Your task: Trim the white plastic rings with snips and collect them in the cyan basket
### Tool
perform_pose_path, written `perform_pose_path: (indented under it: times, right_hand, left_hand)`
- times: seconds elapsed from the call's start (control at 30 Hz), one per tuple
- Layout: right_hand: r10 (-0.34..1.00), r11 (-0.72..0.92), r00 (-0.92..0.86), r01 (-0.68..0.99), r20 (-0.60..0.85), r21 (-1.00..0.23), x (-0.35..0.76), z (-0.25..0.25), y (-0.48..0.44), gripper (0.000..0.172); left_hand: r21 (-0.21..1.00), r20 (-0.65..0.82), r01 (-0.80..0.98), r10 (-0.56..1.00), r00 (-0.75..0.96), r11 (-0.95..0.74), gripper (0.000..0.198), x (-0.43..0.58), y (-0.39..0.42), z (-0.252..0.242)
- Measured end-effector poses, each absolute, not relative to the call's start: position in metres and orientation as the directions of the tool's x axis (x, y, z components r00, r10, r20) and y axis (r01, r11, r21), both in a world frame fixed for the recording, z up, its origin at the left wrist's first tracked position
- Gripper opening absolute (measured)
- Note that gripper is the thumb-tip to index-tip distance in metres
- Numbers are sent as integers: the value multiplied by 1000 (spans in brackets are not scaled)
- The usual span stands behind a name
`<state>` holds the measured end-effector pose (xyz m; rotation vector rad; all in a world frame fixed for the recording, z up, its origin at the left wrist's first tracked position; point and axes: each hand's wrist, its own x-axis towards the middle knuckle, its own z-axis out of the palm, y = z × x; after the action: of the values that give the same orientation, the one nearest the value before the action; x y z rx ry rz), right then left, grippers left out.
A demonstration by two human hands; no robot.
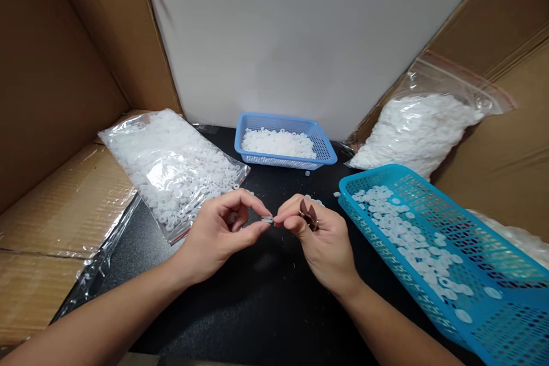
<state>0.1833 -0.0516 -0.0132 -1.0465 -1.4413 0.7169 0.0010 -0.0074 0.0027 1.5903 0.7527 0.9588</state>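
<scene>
Between the thumb and forefinger of my left hand (223, 226) is a small whitish-grey piece (267, 219), too small to make out its kind. My right hand (323, 237) meets it from the other side, its fingertips closed at the end of the piece. Tucked in the curled fingers of that hand is a dark brown flat object (307, 213) with shiny metal parts; most of it is hidden, so I cannot tell its kind. Both hands are above the black tabletop (266, 309), behind which a few loose white bits lie partly covered.
On the left lies a clear bag (171, 166) of small white plastic rings. A blue basket (326, 151) of white pieces stands at the back. To the right, a teal basket (506, 320) holds flat white pieces, with another filled bag (420, 126) behind it. Cardboard walls (64, 28) flank the table.
</scene>
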Motion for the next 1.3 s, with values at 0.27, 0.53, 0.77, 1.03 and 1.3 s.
perform_pose_path:
  times: [0.27,0.53,0.77,1.03,1.3]
  right_hand:
    - [981,-113,-184,-257,-66,-960,175,-17,-50,49]
    - [959,-158,-278,-391,-48,-907,174,-19,-51,46]
    - [949,-157,-315,-407,-23,-900,174,-19,-51,42]
    - [942,-249,-312,-404,-123,-880,173,-17,-50,50]
    - [933,-229,-352,-438,-68,-869,173,-14,-51,45]
  left_hand:
    - [922,322,22,797,511,-386,4,0,-6,3]
    - [958,241,-4,799,551,-287,16,-2,-6,1]
    - [959,245,-16,798,551,-284,14,-3,-8,2]
    - [933,266,66,802,535,-354,9,0,-6,5]
    - [968,227,-30,814,535,-250,16,0,-9,5]
